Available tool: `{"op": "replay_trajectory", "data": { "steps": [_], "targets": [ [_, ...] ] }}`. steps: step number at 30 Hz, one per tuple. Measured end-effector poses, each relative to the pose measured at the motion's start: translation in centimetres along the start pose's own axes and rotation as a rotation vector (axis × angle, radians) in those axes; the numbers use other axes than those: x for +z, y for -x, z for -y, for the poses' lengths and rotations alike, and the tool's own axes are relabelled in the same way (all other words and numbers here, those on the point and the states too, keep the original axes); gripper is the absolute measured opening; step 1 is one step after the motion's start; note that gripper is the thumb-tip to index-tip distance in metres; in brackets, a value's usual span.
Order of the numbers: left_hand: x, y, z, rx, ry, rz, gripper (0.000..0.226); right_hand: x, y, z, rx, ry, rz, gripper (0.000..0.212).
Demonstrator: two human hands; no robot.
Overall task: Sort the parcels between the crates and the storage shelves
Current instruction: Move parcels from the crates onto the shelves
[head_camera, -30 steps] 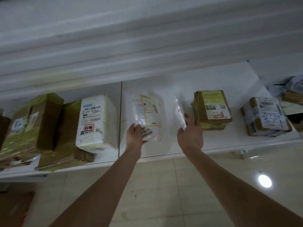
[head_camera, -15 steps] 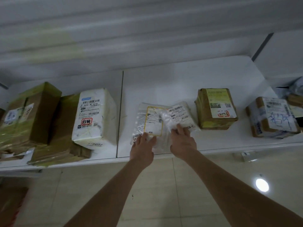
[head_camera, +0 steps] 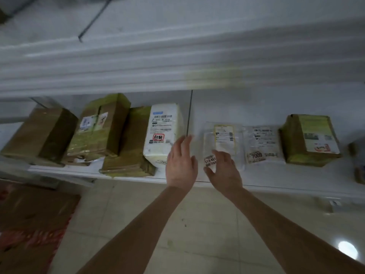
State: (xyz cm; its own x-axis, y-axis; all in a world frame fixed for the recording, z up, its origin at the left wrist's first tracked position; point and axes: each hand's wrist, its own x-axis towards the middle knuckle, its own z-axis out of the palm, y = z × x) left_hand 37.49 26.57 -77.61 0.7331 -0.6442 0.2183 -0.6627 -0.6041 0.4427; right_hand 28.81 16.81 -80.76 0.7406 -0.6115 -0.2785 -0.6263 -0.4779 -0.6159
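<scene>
The yellow-labelled clear plastic pouch [head_camera: 223, 135] lies flat on the white shelf [head_camera: 256, 107], label up, evidently for reading. The left hand [head_camera: 180, 165] and the right hand [head_camera: 223, 171] hover, fingers loose, holding nothing.

Both bare forearms reach forward from the lower frame, converging. Bare left grip [head_camera: 181, 165]: back of hand up, fingers straight and close together, pointing ahead. Bare right grip [head_camera: 224, 171], just beside it: fingers loosely curved, thumb splayed leftward. Fingertips slightly blurred.
</scene>
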Motion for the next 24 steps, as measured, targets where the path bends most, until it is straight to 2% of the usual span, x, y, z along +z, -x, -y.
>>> {"op": "replay_trajectory", "data": {
  "steps": [3,6,8,11,14,15,19,21,24],
  "targets": [
    [-3.1,-1.0,3.9,-0.232,-0.034,-0.067,0.063,1.5,-0.6,4.2,-0.045,-0.161,0.055,0.072],
    [-4.6,-1.6,6.9,-0.498,0.013,0.106,0.069,2.6,-1.6,7.4,0.002,-0.374,0.167,0.08],
    [-5.0,-1.8,7.4,-0.529,0.108,0.251,0.067,3.1,-1.8,8.5,0.04,-0.528,0.225,0.075],
    [-5.3,-1.3,6.6,-0.498,0.193,0.252,0.059,3.1,-1.3,8.4,0.113,-0.683,0.207,0.056],
    [-5.5,0.4,6.0,-0.55,0.234,0.229,0.056,2.3,0.4,7.2,0.233,-0.668,0.132,0.067],
    [-5.5,1.1,5.9,-0.576,0.254,0.247,0.056,2.1,1.1,6.8,0.251,-0.645,0.115,0.065],
    [-5.8,3.2,5.8,-0.768,0.466,0.417,0.063,2.0,4.4,5.8,0.346,-0.642,0.108,0.056],
    [-6.1,4.6,5.6,-0.823,0.581,0.479,0.051,2.2,5.8,5.1,0.398,-0.648,0.137,0.052],
    [-6.7,6.8,5.5,-0.897,0.769,0.442,0.036,2.6,7.3,4.5,0.46,-0.653,0.167,0.042]
  ]
}}
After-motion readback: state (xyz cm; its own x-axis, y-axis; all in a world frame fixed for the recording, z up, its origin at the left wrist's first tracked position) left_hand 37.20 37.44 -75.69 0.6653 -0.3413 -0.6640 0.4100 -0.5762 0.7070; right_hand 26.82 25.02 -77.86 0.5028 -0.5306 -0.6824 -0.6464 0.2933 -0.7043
